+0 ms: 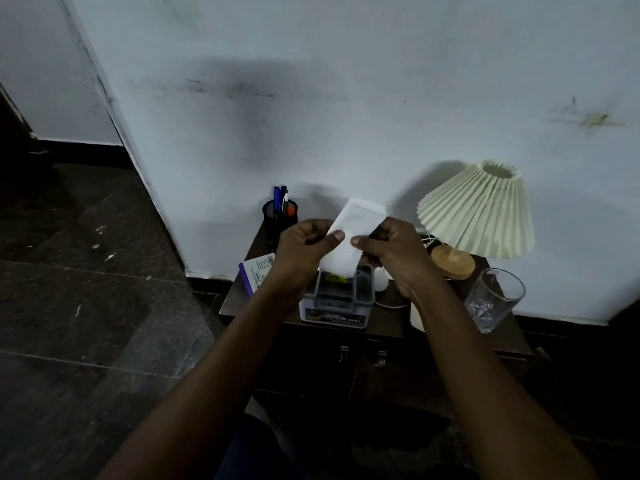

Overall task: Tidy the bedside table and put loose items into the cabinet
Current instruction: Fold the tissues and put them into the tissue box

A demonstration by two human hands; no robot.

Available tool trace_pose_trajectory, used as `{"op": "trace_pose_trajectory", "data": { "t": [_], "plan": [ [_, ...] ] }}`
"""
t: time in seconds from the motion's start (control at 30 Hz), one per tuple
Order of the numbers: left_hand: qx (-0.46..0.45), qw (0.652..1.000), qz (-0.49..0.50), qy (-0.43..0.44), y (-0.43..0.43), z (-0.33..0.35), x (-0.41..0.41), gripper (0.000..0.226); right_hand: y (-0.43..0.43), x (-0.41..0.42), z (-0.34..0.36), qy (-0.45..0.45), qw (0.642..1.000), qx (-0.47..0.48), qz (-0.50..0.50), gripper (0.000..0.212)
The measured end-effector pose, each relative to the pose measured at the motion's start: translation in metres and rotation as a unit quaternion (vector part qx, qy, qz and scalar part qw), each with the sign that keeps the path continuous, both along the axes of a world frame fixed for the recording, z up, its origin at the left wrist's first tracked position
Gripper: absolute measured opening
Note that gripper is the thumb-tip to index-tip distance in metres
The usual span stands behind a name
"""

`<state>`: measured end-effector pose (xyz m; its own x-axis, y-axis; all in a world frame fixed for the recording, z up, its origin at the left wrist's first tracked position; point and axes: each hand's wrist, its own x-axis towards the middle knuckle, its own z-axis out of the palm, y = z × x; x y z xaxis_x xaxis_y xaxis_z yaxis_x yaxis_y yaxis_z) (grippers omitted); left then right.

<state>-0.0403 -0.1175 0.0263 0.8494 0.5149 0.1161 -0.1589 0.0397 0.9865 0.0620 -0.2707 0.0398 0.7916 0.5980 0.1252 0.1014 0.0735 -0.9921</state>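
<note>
A white paper tissue [349,233] is held up above the dark bedside table [388,320]. My left hand [304,247] pinches its left edge with thumb and curled fingers. My right hand [391,251] pinches its right edge the same way. Directly below the tissue stands a grey and white box [337,299] with a grey lid frame. The cabinet doors [360,372] under the tabletop are closed, with two metal handles showing.
On the table: a black mesh pen holder [278,216] with pens at the back left, a white and purple booklet [256,271], a pleated cream lamp [478,213] on a wooden base, a clear drinking glass [491,299] at the right. The wall is close behind.
</note>
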Motion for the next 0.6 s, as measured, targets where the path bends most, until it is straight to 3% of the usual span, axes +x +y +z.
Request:
{"op": "trace_pose_trajectory", "data": {
  "t": [0.2, 0.33, 0.6],
  "plan": [
    [0.218, 0.971, -0.003, 0.097, 0.025, 0.000, 0.018, 0.031, 0.021, 0.034, 0.003, -0.147, 0.979, -0.125, -0.069, 0.021],
    [0.370, 0.916, -0.010, 0.154, 0.033, -0.009, 0.027, 0.036, 0.030, 0.033, -0.005, -0.226, 0.953, -0.196, -0.055, 0.028],
    [0.399, 0.898, -0.031, 0.185, 0.040, -0.023, 0.031, 0.037, 0.031, 0.028, -0.017, -0.236, 0.947, -0.214, -0.040, 0.022]
  ]
}}
